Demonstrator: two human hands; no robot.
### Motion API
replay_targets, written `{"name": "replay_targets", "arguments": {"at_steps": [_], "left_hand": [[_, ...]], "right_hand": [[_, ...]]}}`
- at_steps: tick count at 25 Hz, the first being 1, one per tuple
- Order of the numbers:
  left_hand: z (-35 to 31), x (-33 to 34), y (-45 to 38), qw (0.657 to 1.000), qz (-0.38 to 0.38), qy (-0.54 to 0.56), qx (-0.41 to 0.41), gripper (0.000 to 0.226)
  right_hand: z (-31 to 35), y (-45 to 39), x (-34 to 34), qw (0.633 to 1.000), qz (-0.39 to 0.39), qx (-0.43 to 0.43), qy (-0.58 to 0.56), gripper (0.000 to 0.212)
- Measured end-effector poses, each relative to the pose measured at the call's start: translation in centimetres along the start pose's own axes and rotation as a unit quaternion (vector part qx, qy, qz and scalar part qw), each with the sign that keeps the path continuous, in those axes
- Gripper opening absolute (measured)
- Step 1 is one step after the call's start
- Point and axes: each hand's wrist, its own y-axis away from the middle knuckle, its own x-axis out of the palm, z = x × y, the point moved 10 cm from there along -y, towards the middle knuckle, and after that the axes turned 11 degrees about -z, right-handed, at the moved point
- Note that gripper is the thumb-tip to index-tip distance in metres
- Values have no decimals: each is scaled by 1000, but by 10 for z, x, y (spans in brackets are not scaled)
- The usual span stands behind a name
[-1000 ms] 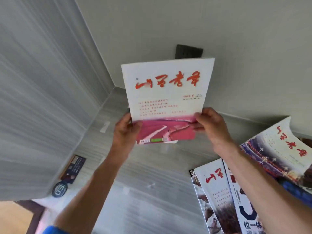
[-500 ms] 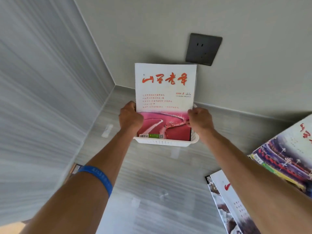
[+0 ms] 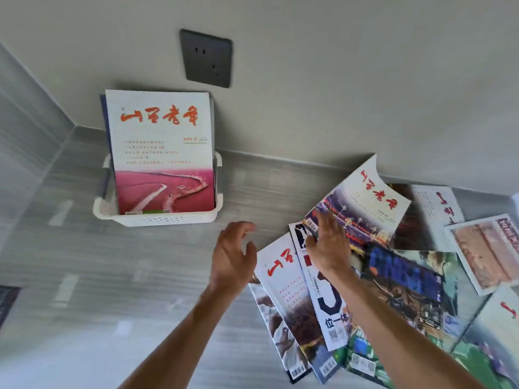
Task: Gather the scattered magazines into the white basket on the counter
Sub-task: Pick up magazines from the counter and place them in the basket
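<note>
A white basket [image 3: 157, 219] stands on the grey counter against the back wall. A white-and-pink magazine [image 3: 161, 153] stands upright in it, leaning on the wall, with another behind it. Several magazines [image 3: 398, 279] lie scattered and overlapping on the counter to the right. The top one, a magazine with a night-city cover [image 3: 365, 203], curls up at its far corner. My right hand [image 3: 330, 245] is open and rests on its near-left edge. My left hand [image 3: 234, 258] hovers open and empty over the counter between basket and pile.
A dark wall socket [image 3: 207, 58] is on the back wall above the basket. A grey side wall [image 3: 22, 153] closes the counter on the left. A dark object [image 3: 7, 300] shows at the left edge. Bare counter [image 3: 112, 290] lies in front of the basket.
Both hands have let go of the white-and-pink magazine, which now stands in the basket. They have moved right to the scattered pile, and the view has shifted right.
</note>
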Motion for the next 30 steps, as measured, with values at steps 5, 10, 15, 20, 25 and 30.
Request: {"name": "replay_targets", "arguments": {"at_steps": [5,10,15,20,25,30], "left_hand": [[6,86,34,992,98,-63,-56,42],[19,128,35,969,137,-118,-170,46],[24,108,45,981,87,-46,-170,19],[-10,35,29,982,68,145,-100,21],[-10,-64,-20,961,46,229,-150,38],[-10,-161,-93,971,-115,159,-138,39]], "right_hand": [[-62,47,37,980,158,-73,98,76],[-39,119,35,974,166,-157,2,66],[-32,135,21,961,204,-109,-153,52],[-50,63,-11,892,141,188,-387,65],[32,16,-28,834,201,163,-488,31],[160,-34,-66,833,126,75,-533,22]]}}
